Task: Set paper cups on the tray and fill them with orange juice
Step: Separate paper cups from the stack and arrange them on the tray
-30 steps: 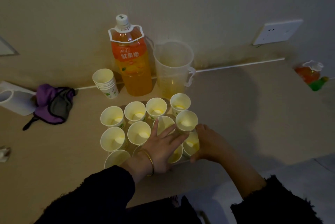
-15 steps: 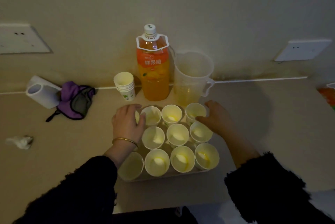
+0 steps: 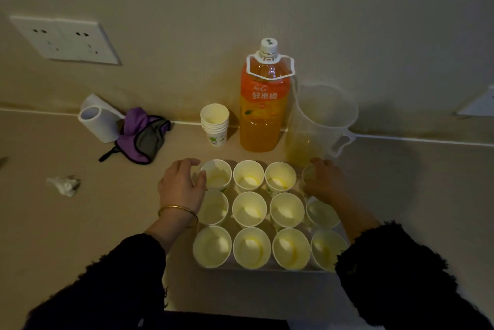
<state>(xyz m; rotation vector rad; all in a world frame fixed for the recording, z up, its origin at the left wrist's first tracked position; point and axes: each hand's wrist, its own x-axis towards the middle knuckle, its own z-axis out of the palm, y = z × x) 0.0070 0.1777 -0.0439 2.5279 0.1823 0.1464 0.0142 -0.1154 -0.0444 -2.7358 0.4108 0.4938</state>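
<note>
The counter (image 3: 80, 236) runs wide from left to right and meets the wall along its back edge. There is bare surface to the left and to the right of the tray. The strip behind the tray is crowded, and only a narrow band of counter shows in front of it.

The white tray (image 3: 267, 270) sits at the middle of the counter, close to the front edge. Its long side lies parallel to the back edge. On it stand twelve paper cups (image 3: 249, 208) in three rows of four, rims nearly touching. All are upright with mouths up, pale inside, with a yellowish pool low in each.

Just behind the tray's back right corner stands a clear jug (image 3: 320, 121), handle to the right, with a little yellow liquid at its base. Beside it on the left is the orange juice bottle (image 3: 263, 105), upright and capped.

The left hand (image 3: 181, 185) has its fingers curled round the back-left cup (image 3: 216, 174) at the tray's back left corner. The right hand (image 3: 324, 180) closes over the back-right cup (image 3: 307, 174), hiding most of it.

A spare cup stack (image 3: 214, 123) stands left of the bottle. Farther left along the back edge lie a purple cloth (image 3: 141, 134) and a white roll (image 3: 99, 121). A crumpled tissue (image 3: 64, 184) lies well to the tray's left.
</note>
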